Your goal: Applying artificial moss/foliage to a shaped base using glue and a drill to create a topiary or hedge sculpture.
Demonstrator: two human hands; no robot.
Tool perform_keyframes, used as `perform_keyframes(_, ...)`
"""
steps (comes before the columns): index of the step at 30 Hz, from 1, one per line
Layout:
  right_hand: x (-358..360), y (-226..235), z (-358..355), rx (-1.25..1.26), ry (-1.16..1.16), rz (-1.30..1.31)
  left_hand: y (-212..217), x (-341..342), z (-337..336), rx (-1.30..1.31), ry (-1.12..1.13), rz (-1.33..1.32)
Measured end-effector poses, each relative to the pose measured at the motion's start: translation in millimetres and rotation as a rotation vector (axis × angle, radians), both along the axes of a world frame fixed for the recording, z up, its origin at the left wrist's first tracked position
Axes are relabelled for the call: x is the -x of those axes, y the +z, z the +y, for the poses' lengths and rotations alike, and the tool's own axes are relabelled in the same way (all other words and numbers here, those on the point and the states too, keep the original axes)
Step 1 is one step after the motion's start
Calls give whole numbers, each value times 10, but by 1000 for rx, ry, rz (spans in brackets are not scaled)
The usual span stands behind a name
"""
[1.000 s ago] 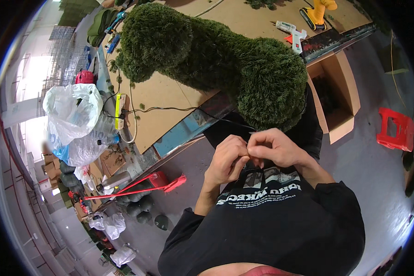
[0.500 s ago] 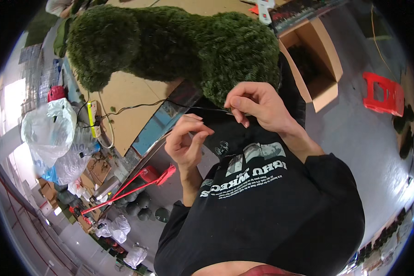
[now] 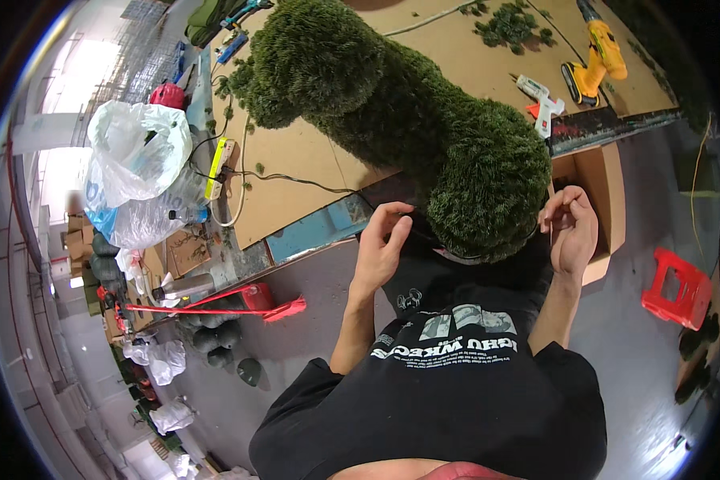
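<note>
Bushy green form (image 3: 408,104) lies slantwise over the table (image 3: 292,212), its near lobe past the edge, at the person's lap. Left hand (image 3: 378,254) is just left of that lobe, thumb and forefinger parted, nothing visible between them. Right hand (image 3: 572,240) is on the other side, fingers curled by the foliage; can't tell if they pinch anything. Clutter: cardboard box (image 3: 612,196) right behind the right hand, partly hidden by it; glue gun (image 3: 545,112) at the table edge, yellow drill (image 3: 596,72) beyond. Black cable (image 3: 300,180) crosses the table from the yellow power strip (image 3: 219,170) toward the lobe. Left end: plastic bag (image 3: 104,172), bottle (image 3: 189,215). Red stool (image 3: 700,292) on the floor, right.
</note>
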State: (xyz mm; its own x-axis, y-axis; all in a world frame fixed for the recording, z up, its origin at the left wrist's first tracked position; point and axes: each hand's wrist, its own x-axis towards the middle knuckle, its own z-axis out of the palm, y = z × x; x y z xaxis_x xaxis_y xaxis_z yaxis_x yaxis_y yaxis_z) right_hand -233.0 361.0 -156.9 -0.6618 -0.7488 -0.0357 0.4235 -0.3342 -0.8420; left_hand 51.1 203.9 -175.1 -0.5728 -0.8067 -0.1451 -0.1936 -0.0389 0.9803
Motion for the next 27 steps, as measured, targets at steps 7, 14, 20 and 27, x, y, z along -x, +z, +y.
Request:
perform_keyframes(7, 224, -465, 45, -288, -179, 112, -561, 101, 300, -346, 16, 54)
perform_keyframes(14, 264, -674, 72, -445, -94, 167, -723, 216, 492, -462, -151, 150)
perform_keyframes(20, 258, -533, 66, -633, -26, 314, -658, 234, 513, -653, -198, 76)
perform_keyframes(27, 177, -515, 102, -717, -14, 437, -799, 237, 643, -577, -176, 127)
